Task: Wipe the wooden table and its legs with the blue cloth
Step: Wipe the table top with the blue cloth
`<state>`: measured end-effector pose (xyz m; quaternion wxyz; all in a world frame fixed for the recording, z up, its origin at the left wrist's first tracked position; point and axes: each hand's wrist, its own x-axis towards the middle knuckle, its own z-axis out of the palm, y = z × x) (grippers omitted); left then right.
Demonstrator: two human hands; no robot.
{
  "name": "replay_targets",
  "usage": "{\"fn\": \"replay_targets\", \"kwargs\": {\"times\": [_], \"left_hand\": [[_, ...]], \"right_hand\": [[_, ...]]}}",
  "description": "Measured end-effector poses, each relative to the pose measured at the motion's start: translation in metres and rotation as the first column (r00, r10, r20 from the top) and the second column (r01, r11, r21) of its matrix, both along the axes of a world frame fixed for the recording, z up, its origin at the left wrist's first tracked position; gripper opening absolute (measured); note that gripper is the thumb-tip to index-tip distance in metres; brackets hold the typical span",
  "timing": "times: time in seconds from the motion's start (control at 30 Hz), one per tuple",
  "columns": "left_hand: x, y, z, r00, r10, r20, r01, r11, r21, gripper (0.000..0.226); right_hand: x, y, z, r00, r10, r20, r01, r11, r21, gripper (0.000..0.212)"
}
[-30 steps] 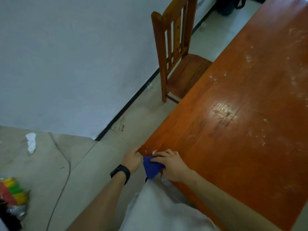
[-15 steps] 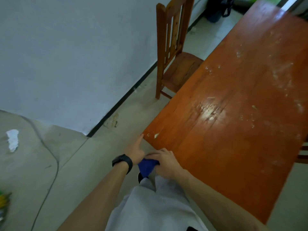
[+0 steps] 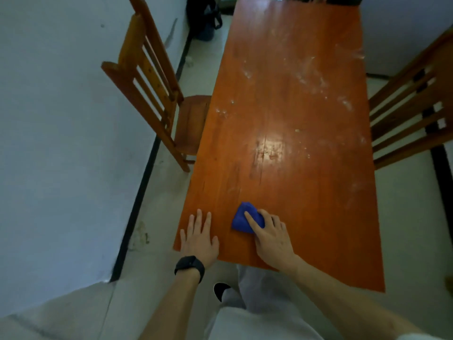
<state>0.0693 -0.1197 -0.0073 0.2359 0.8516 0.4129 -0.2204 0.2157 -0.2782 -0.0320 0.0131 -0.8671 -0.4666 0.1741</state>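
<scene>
Right hand point(image 3: 272, 240), fingers curled round the blue cloth point(image 3: 239, 219), on the wooden table point(image 3: 306, 182)'s near end (left hand point(image 3: 199, 238) flat, fingers straight, just left).

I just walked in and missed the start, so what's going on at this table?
A person stands at the near end of the wooden table. Their right hand holds a bunched blue cloth down on the tabletop near that end, while the left hand lies flat beside it by the corner. The whitish smears farther along the top are not yet wiped.
</scene>
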Motion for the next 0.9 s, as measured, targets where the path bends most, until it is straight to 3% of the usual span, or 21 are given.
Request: {"fn": "replay_targets", "kwargs": {"times": [0.23,0.37,0.5,0.53,0.6,0.67,0.73,0.8,0.9], "left_hand": [[0.056,0.048,0.0,0.997,-0.08,-0.018,0.081,0.996,0.045,0.071],[0.077,0.07,-0.009,0.994,-0.088,-0.071,0.088,0.996,-0.007,0.077],[0.081,0.076,-0.023,0.986,-0.099,-0.137,0.098,0.995,-0.016,0.088],[0.084,0.075,-0.024,0.986,-0.093,-0.138,0.092,0.996,-0.014,0.089],[0.088,0.073,-0.023,0.984,-0.092,-0.152,0.088,0.996,-0.031,0.089],[0.09,0.068,-0.022,0.98,-0.096,-0.172,0.092,0.995,-0.036,0.089],[0.09,0.069,-0.021,0.979,-0.086,-0.184,0.082,0.996,-0.033,0.089],[0.091,0.072,-0.02,0.975,-0.088,-0.205,0.079,0.996,-0.051,0.089],[0.096,0.073,-0.017,0.966,-0.072,-0.249,0.059,0.996,-0.061,0.09]], "right_hand": [[0.043,0.084,0.006,0.998,-0.023,-0.053,0.03,0.99,0.139,0.068],[0.068,0.135,0.0,0.997,0.071,-0.028,-0.066,0.988,0.142,0.057],[0.104,0.154,-0.013,0.982,0.189,0.021,-0.19,0.969,0.16,0.065],[0.121,0.153,-0.015,0.993,0.112,0.033,-0.116,0.982,0.146,0.069],[0.159,0.146,-0.014,0.977,-0.213,0.029,0.208,0.972,0.109,0.074],[0.194,0.141,-0.007,0.854,-0.521,-0.005,0.519,0.851,0.076,0.068],[0.21,0.153,0.001,0.796,-0.605,-0.034,0.604,0.789,0.108,0.059],[0.202,0.179,0.008,0.868,-0.492,-0.068,0.495,0.847,0.195,0.057],[0.16,0.226,0.009,0.995,-0.055,-0.078,0.072,0.966,0.247,0.062]]}}
